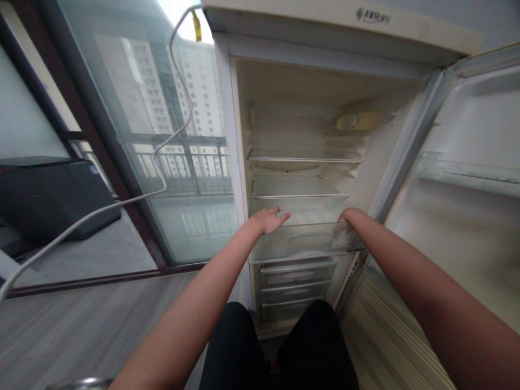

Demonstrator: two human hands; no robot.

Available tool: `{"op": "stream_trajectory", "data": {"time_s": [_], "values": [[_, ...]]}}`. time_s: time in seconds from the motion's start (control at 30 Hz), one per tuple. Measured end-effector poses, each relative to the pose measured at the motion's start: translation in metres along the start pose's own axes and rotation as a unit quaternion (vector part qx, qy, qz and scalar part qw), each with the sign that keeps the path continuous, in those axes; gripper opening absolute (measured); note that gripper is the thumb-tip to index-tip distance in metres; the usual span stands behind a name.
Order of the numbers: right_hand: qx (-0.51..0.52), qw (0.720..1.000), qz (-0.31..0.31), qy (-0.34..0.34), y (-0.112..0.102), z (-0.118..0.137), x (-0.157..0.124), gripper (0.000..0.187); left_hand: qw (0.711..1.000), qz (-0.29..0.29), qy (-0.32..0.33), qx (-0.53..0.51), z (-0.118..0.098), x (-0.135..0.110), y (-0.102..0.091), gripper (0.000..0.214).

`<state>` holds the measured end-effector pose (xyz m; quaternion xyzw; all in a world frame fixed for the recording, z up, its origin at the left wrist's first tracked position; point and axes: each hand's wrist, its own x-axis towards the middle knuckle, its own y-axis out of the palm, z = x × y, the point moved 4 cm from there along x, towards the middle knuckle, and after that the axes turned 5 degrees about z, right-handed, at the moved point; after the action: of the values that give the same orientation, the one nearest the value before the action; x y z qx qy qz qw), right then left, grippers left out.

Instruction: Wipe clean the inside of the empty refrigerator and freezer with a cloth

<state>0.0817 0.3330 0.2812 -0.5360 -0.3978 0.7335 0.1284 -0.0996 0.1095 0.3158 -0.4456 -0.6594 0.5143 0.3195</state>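
Observation:
An old white fridge (pixel 312 38) stands open in front of me, its shelves bare. My left hand (pixel 270 219) rests on the left front rim of a clear plastic drawer (pixel 303 241) low in the compartment, fingers stretched forward over the edge. My right hand (pixel 345 227) is at the drawer's right end, reaching down inside it, and shows only dimly through the plastic. Above the drawer sit two glass shelves (pixel 298 189).
The fridge door (pixel 467 206) hangs open on the right with a door rack. Lower freezer drawers (pixel 296 287) lie beneath. A glass balcony door (pixel 162 162) and a white cable (pixel 122 203) are at left, a dark box (pixel 49 195) beyond. My knees are below.

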Motion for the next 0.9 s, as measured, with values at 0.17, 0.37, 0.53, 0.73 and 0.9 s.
{"op": "stream_trajectory", "data": {"time_s": [0.17,0.37,0.53,0.73,0.9], "values": [[0.046,0.990,0.130,0.024,0.005,-0.004,0.003,0.029,1.000,0.001,-0.003,-0.003,0.001,0.001,0.000,0.086],[0.079,0.980,0.182,-0.031,0.010,0.009,-0.002,0.032,1.000,-0.002,-0.001,-0.004,-0.001,0.000,0.000,0.084],[0.044,0.974,0.198,-0.097,0.019,0.050,-0.009,0.027,1.000,-0.008,0.003,0.001,-0.001,0.001,0.000,0.077],[0.088,0.932,0.198,-0.292,0.044,0.136,-0.022,0.021,0.999,-0.032,-0.008,0.007,0.002,0.004,0.002,0.074],[0.118,0.911,0.213,-0.333,0.067,0.179,-0.022,0.013,0.998,-0.050,0.006,0.025,0.006,0.009,0.004,0.073]]}}
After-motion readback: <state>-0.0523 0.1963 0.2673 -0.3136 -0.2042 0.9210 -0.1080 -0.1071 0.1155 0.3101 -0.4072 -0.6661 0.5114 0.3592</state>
